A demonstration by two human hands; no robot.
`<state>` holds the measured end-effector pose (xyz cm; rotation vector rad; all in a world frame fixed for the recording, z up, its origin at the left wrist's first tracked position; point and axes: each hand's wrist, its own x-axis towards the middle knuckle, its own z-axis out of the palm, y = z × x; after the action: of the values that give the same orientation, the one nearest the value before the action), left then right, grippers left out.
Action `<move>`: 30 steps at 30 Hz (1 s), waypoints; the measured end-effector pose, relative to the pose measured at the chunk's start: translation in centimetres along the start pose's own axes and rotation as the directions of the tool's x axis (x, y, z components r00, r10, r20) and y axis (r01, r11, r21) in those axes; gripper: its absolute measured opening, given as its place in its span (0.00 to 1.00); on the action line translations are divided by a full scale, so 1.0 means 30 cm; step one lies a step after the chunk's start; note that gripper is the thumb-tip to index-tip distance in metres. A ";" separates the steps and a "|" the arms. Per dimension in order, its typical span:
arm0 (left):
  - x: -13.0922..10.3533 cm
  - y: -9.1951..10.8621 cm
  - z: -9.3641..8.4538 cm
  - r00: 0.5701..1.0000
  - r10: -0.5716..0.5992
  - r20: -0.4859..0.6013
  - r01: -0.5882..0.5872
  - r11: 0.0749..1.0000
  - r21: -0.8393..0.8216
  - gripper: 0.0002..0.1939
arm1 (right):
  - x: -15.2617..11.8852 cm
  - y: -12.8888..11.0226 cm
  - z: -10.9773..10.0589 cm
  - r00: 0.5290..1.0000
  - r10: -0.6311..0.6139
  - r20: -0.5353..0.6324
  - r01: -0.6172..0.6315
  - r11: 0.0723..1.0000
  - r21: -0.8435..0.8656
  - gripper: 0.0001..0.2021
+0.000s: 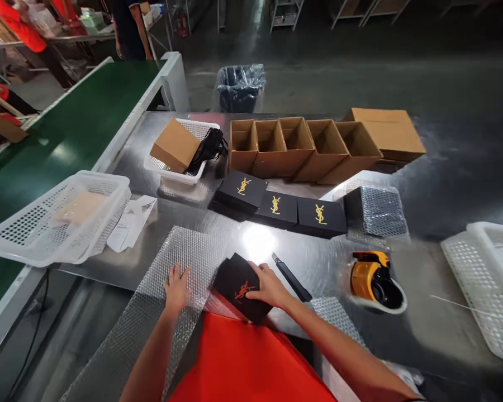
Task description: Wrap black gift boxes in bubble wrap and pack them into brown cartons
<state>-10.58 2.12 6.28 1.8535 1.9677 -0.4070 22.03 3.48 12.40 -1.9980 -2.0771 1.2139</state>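
My right hand (269,287) grips a black box (237,285) with a reddish logo, thumb on its top face, fingers over its far edge. The box is tilted close to the red clothing at my front. Lying flat with fingers spread, my left hand (177,287) presses on a long sheet of bubble wrap (197,245) that hangs over the table's near edge. Just right of the box lies a box cutter (292,277) with its blade out. Beyond are three black boxes (275,207) with gold logos, in a row, and a bubble-wrapped box (383,211).
Several open cardboard boxes (293,146) stand along the back. An orange tape dispenser (371,279) is at the right, near a white basket (486,279). White baskets (109,223) and a green conveyor (67,128) are at left. People work beyond.
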 end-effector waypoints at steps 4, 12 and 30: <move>-0.028 -0.006 0.005 0.983 -0.055 -0.176 0.056 0.998 0.001 0.34 | 0.106 0.043 -0.104 0.999 -0.032 -0.021 0.036 0.960 0.276 0.47; -0.097 -0.016 0.090 0.922 -0.322 -0.215 0.296 0.945 -0.141 0.25 | 0.414 -0.431 0.091 0.879 -0.402 0.257 0.107 0.691 0.715 0.43; -0.193 -0.062 0.112 0.886 -0.289 -0.362 0.138 0.910 -0.390 0.18 | 0.476 -0.551 0.250 0.973 -0.143 0.183 0.179 0.964 -0.199 0.32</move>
<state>-11.90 -4.69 6.01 1.5796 2.3469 0.3007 1.69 13.82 8.89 -1.8124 -2.4947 1.2125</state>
